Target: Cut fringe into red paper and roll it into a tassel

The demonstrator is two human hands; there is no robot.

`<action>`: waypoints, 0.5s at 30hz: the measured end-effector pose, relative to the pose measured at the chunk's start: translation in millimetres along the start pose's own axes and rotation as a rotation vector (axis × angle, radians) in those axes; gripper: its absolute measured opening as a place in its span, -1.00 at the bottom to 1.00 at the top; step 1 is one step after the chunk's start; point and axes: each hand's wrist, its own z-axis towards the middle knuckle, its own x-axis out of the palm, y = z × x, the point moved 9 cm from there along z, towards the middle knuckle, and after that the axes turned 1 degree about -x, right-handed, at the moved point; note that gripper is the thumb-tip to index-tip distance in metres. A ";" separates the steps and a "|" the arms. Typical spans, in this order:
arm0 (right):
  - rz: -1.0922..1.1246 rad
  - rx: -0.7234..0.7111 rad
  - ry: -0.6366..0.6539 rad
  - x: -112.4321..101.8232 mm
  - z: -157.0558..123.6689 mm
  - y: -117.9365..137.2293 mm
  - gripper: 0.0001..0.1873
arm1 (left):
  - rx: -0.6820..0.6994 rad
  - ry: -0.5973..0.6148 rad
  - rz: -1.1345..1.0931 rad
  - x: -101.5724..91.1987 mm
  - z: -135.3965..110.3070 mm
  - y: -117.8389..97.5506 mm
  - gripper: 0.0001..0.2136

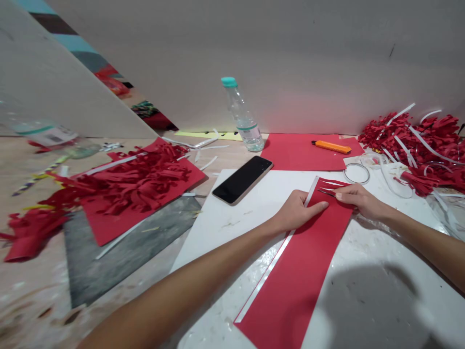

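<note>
A long red foam sheet, with a white tape strip along its left edge, lies slantwise before me. Narrow slits part its far end into thin strips. My left hand grips the left edge near that end, thumb on top and fingers partly hidden. At the slits, my right hand pinches a thin dark blade whose tip touches the red foam; its other end is hidden in the fingers.
A white board lies beneath the sheet. Beyond are a phone, a plastic bottle, and an orange cutter on red foam. Fringed red foam piles lie left and right. A wall stands behind.
</note>
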 end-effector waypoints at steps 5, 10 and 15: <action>-0.040 -0.003 0.020 0.9 0.3 1.0 -0.64 | 0.002 0.001 -0.012 0.1 0.4 -0.5 -0.59; -0.052 -0.009 0.022 -0.9 1.2 -0.4 -0.64 | 0.007 0.003 0.001 0.4 1.1 0.3 -0.59; -0.102 -0.018 0.113 -1.0 2.4 -2.3 -0.64 | -0.013 -0.001 -0.014 -1.0 0.4 2.2 -0.59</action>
